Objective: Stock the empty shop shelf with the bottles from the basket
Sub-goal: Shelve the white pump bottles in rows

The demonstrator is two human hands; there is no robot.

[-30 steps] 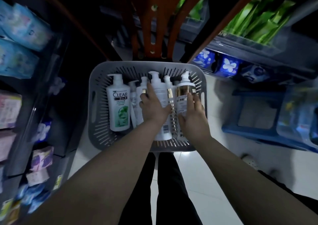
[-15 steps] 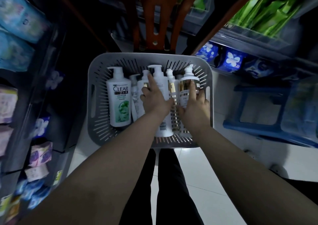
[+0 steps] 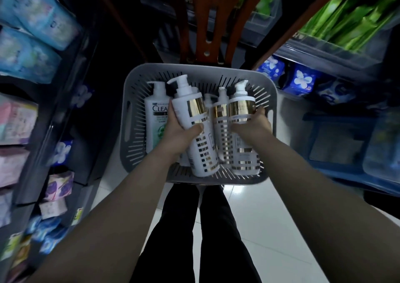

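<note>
Bottles (image 3: 220, 129) mostly lie in the grey slotted basket (image 3: 132, 101) at frame centre. The left hand (image 3: 180, 132) grips 1 white-and-gold pump bottle (image 3: 195, 118), tilted above the rest; the right hand (image 3: 252, 125) wraps a second gold-banded bottle (image 3: 239, 109). A CLEAR shampoo bottle (image 3: 154, 112) and at least 2 more wait inside. Stocking looks barely begun; I cannot pick out the empty shelf

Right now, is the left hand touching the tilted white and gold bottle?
Touching. The head view shows the left hand with thumb and fingers curled round the tilted white and gold bottle. The right hand grips another gold-banded bottle.
</note>
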